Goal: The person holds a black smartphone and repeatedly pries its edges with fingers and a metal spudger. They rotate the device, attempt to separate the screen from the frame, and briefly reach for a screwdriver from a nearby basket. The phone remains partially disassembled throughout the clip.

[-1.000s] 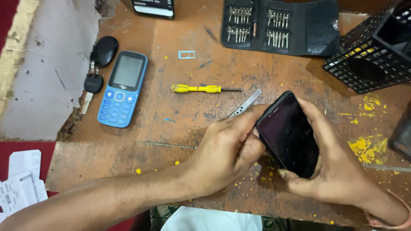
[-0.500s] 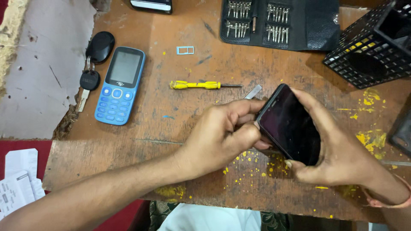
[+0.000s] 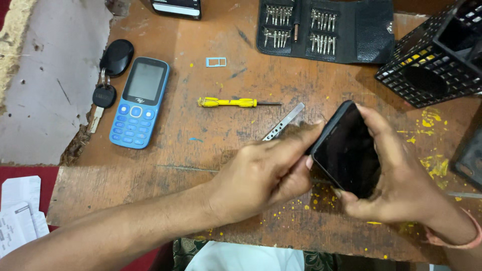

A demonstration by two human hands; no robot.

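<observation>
Head view, looking down on a worn wooden table (image 3: 165, 150): two bare hands work on a black smartphone (image 3: 346, 150) held tilted just above the table's near edge. The right hand (image 3: 401, 185) cradles the smartphone from beneath and from its far side, its grip closed around the casing, with fingertips curled over the top and lower edges. The left hand (image 3: 261, 175) comes in from the smartphone's left, its grip closed, thumb and fingertips pressed against the phone's left edge. A thin metal pry tool (image 3: 283, 122) shows just past the left hand's fingers; whether that hand holds it or it lies on the table cannot be told.

Left of the smartphone lies a yellow screwdriver (image 3: 228, 102), its tip pointing toward the phone. Farther left sit a blue keypad phone (image 3: 139, 103) and, beside that, a car key with a black fob (image 3: 108, 75). A small pale blue card tray (image 3: 216, 61) rests beyond the screwdriver. Above the smartphone, an open black case of screwdriver bits (image 3: 326, 30) lies flat, and to its upper right stands a black mesh basket (image 3: 432, 55). Yellow flecks dot the wood around and below the smartphone.
</observation>
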